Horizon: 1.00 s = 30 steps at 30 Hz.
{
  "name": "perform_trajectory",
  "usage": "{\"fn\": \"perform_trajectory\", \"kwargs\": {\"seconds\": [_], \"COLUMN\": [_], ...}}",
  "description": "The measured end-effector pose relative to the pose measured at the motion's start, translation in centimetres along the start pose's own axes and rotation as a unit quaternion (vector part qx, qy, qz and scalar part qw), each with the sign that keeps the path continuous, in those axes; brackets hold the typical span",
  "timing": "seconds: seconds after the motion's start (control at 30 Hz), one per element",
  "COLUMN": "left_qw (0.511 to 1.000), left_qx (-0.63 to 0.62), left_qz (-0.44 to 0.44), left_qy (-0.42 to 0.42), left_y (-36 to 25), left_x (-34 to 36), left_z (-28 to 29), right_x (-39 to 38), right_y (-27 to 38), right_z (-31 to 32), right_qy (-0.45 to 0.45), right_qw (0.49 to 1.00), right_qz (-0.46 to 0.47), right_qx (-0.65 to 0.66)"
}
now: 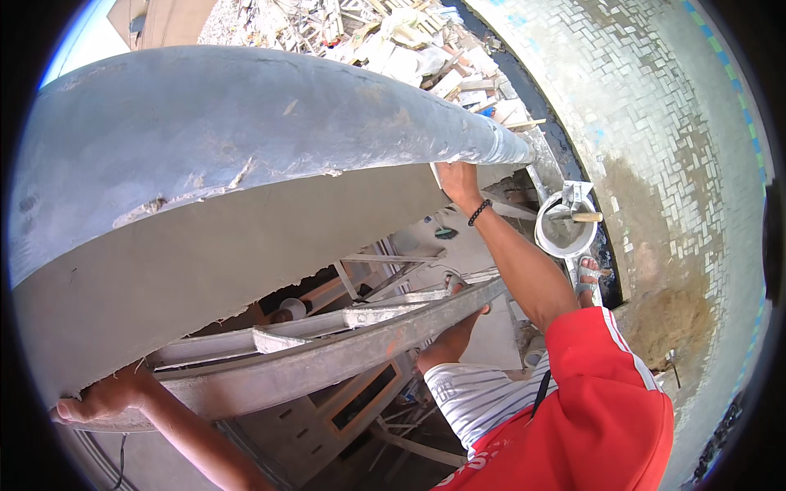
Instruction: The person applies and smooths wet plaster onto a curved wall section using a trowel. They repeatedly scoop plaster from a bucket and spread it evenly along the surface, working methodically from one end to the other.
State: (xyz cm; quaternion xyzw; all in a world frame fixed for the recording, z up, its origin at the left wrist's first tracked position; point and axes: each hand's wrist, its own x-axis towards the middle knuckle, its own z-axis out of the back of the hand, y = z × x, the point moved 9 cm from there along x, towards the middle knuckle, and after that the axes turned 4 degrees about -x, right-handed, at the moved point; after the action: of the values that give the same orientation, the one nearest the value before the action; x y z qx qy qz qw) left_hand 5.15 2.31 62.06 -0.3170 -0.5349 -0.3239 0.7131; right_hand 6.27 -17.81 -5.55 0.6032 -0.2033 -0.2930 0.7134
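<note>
A freshly smoothed grey plaster face [246, 254] runs below a thick, rounded grey ledge [262, 114]. My right hand [461, 182], with a dark beaded bracelet at the wrist, is closed at the right part of this face, just under the ledge. Beside its fingers shows the edge of a thin pale flat piece [436, 175]; the rest of it is hidden. At the far left, my left hand [102, 398] lies along the lower edge of the plaster, next to the end of a ladder-like metal frame [344, 360]. Most of its fingers are hidden.
A white bucket [544, 237] of grey mix stands at right, a wooden-handled trowel [586, 217] across it. My sandalled feet [588, 274] are on narrow supports high above the ground. Rubble [426, 57] lies beyond the ledge; paving [630, 90] and sand [671, 327] are far below.
</note>
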Motion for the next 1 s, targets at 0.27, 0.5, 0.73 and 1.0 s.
{"fn": "perform_trajectory", "kwargs": {"seconds": [0.27, 0.5, 0.73, 1.0], "left_qw": [0.998, 0.993, 0.998, 0.997], "left_qx": [-0.019, 0.043, 0.018, 0.063], "left_qz": [-0.054, -0.091, -0.053, -0.046], "left_qy": [0.014, 0.053, 0.039, 0.020], "left_y": [-2.0, -3.8, -3.0, -1.9], "left_x": [-1.8, -1.4, -1.9, -0.8], "left_z": [-2.1, -3.0, -2.5, -2.0], "right_x": [-9.3, -4.6, -8.0, -4.4], "right_y": [-4.8, 2.7, 6.2, -7.9], "right_z": [3.3, 3.4, 5.1, 2.8], "right_qy": [0.039, 0.022, 0.010, -0.018], "right_qw": [0.977, 0.998, 0.995, 0.986], "right_qz": [-0.197, -0.046, -0.012, -0.151], "right_qx": [0.065, 0.023, 0.098, -0.075]}}
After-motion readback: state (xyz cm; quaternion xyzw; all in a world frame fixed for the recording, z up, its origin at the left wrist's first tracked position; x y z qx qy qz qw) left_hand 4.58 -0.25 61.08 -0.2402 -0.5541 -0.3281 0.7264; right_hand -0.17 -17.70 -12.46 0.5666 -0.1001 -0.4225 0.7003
